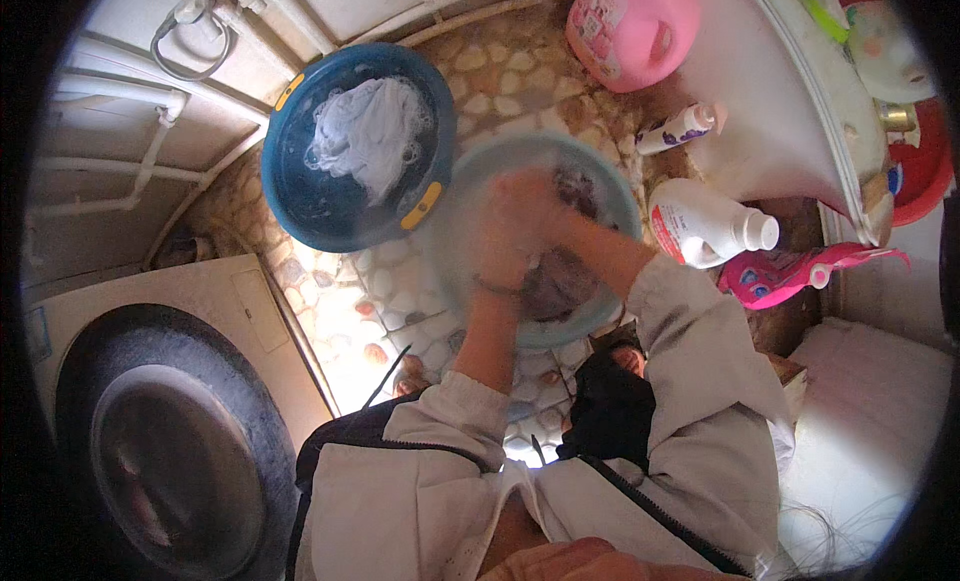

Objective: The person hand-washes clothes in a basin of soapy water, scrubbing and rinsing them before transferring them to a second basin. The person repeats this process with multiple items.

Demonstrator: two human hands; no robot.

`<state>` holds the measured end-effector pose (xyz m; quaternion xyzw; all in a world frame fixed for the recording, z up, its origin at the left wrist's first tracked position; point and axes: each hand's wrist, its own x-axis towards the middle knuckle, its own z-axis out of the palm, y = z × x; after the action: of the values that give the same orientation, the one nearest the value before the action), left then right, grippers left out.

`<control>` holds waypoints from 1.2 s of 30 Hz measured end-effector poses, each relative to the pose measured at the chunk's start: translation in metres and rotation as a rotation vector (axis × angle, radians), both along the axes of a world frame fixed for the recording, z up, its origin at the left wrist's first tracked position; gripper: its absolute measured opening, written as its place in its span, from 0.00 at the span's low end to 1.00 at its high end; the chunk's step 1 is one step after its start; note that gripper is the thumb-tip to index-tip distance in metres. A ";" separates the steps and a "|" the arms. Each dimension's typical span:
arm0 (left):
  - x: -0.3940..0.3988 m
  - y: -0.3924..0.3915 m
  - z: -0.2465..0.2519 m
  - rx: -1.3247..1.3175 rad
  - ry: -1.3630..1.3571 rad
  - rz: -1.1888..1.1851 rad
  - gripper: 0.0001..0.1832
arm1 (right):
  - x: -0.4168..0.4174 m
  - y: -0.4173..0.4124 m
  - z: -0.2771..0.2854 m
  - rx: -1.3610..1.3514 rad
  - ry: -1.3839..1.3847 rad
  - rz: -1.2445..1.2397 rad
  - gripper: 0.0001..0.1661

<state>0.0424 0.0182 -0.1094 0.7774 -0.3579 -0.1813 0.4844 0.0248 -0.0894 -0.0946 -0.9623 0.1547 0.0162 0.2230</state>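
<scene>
My left hand [496, 239] and my right hand [529, 198] are close together over a pale blue-green basin [626, 191] on the floor. This middle area is hazy and blurred, so my fingers and anything between them cannot be made out. Dark purplish-brown cloth [559, 292] lies in the basin beneath and beside my wrists. A thin dark band [499, 288] circles my left wrist. To the left of the basin stands a dark blue tub [289, 198] with yellow handle grips. White cloth [371, 127] lies wet and bunched in its water.
A pink detergent jug [630, 33], a white bottle with purple marks [675, 129], a white jug [705, 221] and a pink pouch [795, 277] line the right side. A washing machine [247, 303] with a round dark door is at lower left. White pipes [150, 157] run along the wall.
</scene>
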 end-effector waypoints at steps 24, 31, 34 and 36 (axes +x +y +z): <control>0.002 0.014 0.008 0.127 -0.094 -0.039 0.32 | -0.008 0.015 -0.007 0.000 -0.008 0.174 0.14; 0.014 0.015 -0.009 0.337 -0.085 -0.018 0.28 | -0.003 0.025 -0.005 0.014 -0.245 0.000 0.10; 0.013 0.004 0.049 -0.254 0.791 0.052 0.24 | -0.010 0.043 0.019 0.078 -0.346 -0.086 0.08; 0.015 -0.009 0.106 0.158 0.436 -0.089 0.22 | -0.010 0.028 0.004 -0.085 -0.313 -0.006 0.09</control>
<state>0.0574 0.0092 -0.0036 0.7387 -0.2634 -0.3936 0.4797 0.0148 -0.0617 -0.0905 -0.9612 0.1213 -0.1411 0.2036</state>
